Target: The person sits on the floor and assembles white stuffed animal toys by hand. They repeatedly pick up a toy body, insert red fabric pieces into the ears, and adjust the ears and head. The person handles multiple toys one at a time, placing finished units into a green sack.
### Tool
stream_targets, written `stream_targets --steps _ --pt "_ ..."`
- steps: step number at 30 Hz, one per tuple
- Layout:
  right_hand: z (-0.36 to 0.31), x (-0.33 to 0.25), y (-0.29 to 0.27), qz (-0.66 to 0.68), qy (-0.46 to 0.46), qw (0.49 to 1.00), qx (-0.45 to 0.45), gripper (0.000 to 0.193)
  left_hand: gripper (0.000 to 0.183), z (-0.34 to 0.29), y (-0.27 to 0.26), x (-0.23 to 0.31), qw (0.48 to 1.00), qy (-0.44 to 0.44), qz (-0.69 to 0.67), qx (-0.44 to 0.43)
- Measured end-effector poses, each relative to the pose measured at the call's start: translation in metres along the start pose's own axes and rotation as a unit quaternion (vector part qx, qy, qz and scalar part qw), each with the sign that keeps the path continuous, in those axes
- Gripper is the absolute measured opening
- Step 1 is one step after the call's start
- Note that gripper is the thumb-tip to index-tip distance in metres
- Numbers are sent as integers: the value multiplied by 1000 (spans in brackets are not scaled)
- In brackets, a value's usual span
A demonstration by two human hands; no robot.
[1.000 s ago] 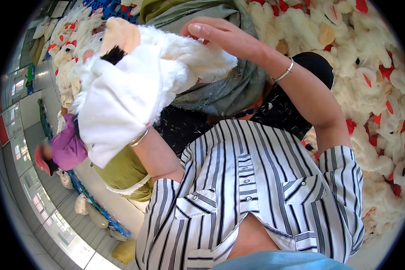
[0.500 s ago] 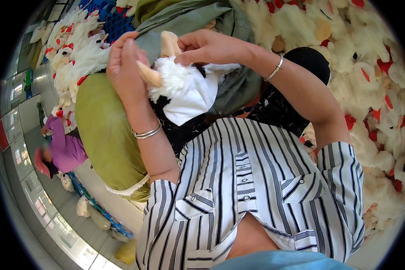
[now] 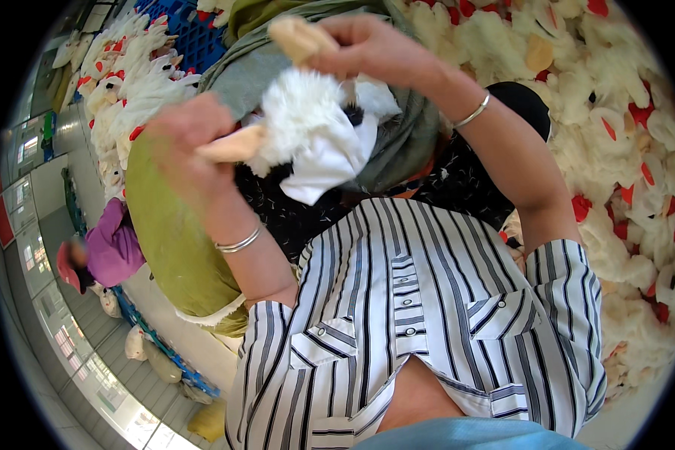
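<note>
An unstuffed white plush toy skin (image 3: 330, 154) hangs between my hands, with a fluffy tuft, black patches and two beige ear-like pieces. My right hand (image 3: 371, 51) pinches the upper beige piece from the right, pulling it up. On the other side, my left hand (image 3: 195, 139) is smeared by motion, but its fingers close around the end of the second beige piece, stretched out to the left. The smooth white lower part of the skin dangles over my black-trousered lap.
White plush pieces with red parts (image 3: 622, 150) are heaped on the right, with another pile (image 3: 139, 90) at upper left. A stuffed olive sack (image 3: 180, 247) stands beside my left arm; grey-green cloth (image 3: 401, 135) lies ahead. A person in purple (image 3: 116, 247) sits at far left.
My hands have moved apart, the left one outward and the right one up, drawing the beige pieces away from each other. The person in purple has lowered an arm.
</note>
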State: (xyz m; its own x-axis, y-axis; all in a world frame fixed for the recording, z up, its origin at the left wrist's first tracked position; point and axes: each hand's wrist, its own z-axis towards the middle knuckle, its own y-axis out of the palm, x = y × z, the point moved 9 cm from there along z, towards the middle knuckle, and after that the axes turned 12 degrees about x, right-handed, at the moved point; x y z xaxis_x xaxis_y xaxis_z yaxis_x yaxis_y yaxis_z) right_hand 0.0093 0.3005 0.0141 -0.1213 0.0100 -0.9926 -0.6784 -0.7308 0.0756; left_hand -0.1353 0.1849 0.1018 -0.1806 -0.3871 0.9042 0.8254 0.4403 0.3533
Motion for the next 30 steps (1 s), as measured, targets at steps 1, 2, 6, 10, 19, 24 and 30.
stream_targets --steps 1,2,6,10,19,24,30 --pt "2 -14 -18 2 -30 999 42 30 40 3 -12 13 997 2 -79 -18" --pt "5 -8 -37 -13 -10 995 102 28 41 5 -28 28 987 6 -159 -35" --pt "-1 -7 -4 -1 -8 998 -62 26 48 -6 -36 -18 990 28 133 43" --pt "2 -12 -20 -38 -79 995 38 30 38 11 -69 23 994 81 69 36" --pt "8 -18 -32 81 -23 994 77 20 32 1 -111 -6 982 30 85 168" --pt "-1 -6 -14 -62 -6 997 48 32 25 -4 -102 -45 881 2 447 157" --pt "-7 0 11 -69 -26 997 5 39 26 -35 25 -79 902 29 429 -38"
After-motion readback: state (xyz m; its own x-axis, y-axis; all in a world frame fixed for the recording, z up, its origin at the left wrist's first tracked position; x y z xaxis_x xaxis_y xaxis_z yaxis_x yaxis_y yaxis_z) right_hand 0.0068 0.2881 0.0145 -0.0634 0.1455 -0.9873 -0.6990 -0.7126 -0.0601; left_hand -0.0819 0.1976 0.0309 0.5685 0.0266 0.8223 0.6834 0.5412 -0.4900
